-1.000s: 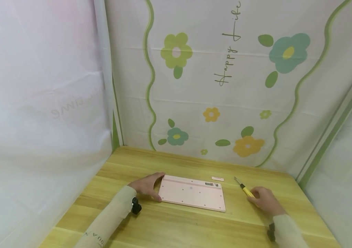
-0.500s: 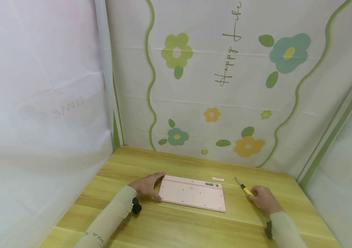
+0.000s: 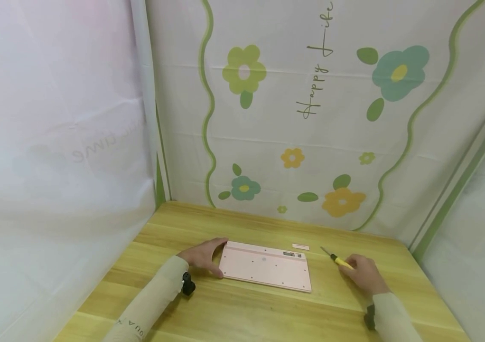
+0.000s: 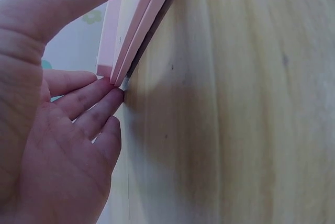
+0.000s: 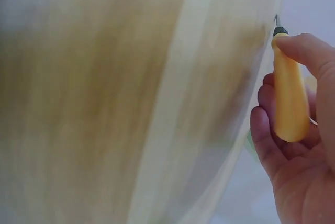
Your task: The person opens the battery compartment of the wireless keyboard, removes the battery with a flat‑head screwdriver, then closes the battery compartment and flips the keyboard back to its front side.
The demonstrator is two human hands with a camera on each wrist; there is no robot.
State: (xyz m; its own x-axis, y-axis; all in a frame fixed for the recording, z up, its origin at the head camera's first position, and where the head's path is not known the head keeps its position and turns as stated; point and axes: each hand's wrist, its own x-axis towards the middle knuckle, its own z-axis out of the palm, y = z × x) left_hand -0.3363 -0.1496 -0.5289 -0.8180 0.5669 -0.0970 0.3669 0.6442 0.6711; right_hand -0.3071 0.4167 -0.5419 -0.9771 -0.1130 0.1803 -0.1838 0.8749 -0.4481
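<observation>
A flat pink panel (image 3: 264, 270), dotted with small dark screws and with a label near its upper right corner, lies on the wooden table. My left hand (image 3: 202, 257) holds its left end between the thumb at the near corner and fingers at the far one; the left wrist view shows those fingertips against the pink edge (image 4: 107, 51). To the right of the panel, my right hand (image 3: 366, 274) grips a screwdriver (image 3: 342, 262) by its yellow handle, the tip pointing up and left. In the right wrist view the thumb presses along the handle (image 5: 291, 98).
A small pink strip (image 3: 300, 247) lies just beyond the panel's far right corner. The wooden table (image 3: 234, 313) is bounded at the back by a flower-printed curtain (image 3: 268, 128), with white cloth (image 3: 54, 190) at the left and more cloth at the right.
The screwdriver in my right hand has tilted flatter, and its tip has shifted slightly left. My left hand and the panel have stayed where they were.
</observation>
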